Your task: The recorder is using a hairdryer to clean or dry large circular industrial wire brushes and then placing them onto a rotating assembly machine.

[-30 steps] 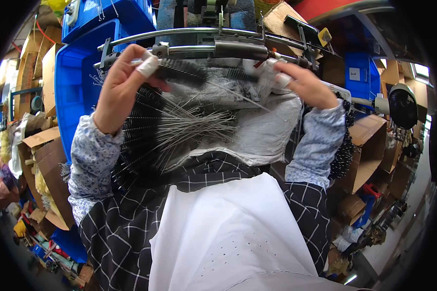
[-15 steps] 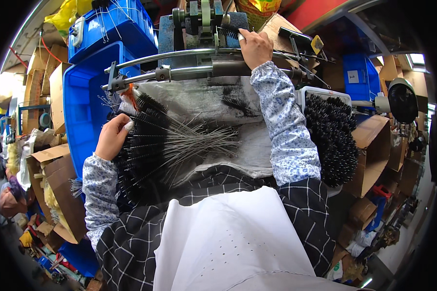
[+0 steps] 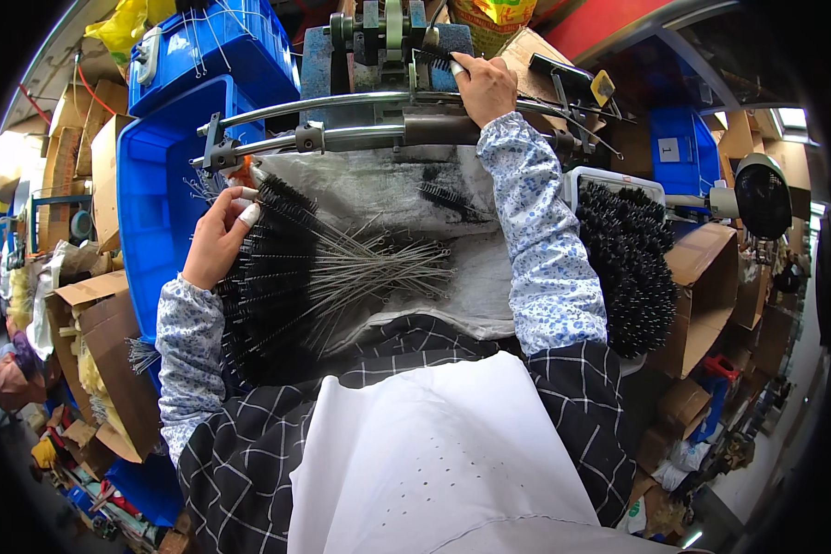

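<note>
My right hand (image 3: pixel 486 88) grips a small black bristle brush (image 3: pixel 434 61) at the machine (image 3: pixel 390 42), close to its upright wheel. White covering shows on its thumb. Below the machine's bars, a fanned pile of black wire brushes (image 3: pixel 272 268) lies across my lap cloth, bristles to the left and thin looped wire stems to the right. My left hand (image 3: pixel 216 238) is at the pile's upper left edge, its white-wrapped thumb and forefinger apart beside the bristle tips; nothing is visibly held. A single black brush (image 3: pixel 448 196) lies on the grey cloth (image 3: pixel 369 185).
Metal bars (image 3: pixel 342 138) cross in front of the machine. At left stands a blue bin (image 3: pixel 148 222); a white tub (image 3: pixel 619 175) heaped with black brushes is at right. A cardboard box (image 3: pixel 706 277) and a round black lamp head (image 3: pixel 764 196) lie beyond it.
My left hand has moved up slightly along the bristle tips, and its forefinger has parted from the thumb. The right hand stays at the machine with its brush.
</note>
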`<state>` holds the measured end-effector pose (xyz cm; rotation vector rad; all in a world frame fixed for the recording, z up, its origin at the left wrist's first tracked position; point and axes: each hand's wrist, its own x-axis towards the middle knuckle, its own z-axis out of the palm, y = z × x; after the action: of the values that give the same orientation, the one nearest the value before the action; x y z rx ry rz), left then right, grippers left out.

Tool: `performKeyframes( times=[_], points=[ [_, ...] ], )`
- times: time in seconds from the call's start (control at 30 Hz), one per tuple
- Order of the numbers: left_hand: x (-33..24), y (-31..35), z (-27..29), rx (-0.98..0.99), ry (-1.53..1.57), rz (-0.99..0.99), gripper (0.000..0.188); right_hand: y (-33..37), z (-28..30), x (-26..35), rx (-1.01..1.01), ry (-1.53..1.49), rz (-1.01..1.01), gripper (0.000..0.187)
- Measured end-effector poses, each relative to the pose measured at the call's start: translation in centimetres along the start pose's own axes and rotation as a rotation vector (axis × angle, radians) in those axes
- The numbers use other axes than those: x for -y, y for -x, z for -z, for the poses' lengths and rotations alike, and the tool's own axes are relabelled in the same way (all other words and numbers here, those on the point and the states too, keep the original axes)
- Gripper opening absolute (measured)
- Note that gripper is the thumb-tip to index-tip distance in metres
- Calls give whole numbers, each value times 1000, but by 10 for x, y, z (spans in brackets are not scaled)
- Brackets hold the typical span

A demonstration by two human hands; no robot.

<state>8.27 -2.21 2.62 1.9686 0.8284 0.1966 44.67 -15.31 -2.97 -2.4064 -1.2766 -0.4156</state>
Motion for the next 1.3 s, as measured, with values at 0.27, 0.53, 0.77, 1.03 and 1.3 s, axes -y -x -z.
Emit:
performKeyframes(
  times=[0.27,0.53,0.77,1.03,1.3],
  points=[
    [-2,-11,-9,44,-22,20,14,-12,-23,-18,132,94,35,36],
    [-17,-5,5,-203,248,-205,11,10,1,-21,75,104,-218,45],
    [-37,19,129,-780,405,-441,22,6,-14,8,11,-132,-136,35],
    [-22,67,179,-813,666,-503,24,3,-11,37,99,-55,-200,37],
    [-70,33,88,-763,632,-465,19,0,-22,75,28,-54,-169,27]
  ],
)
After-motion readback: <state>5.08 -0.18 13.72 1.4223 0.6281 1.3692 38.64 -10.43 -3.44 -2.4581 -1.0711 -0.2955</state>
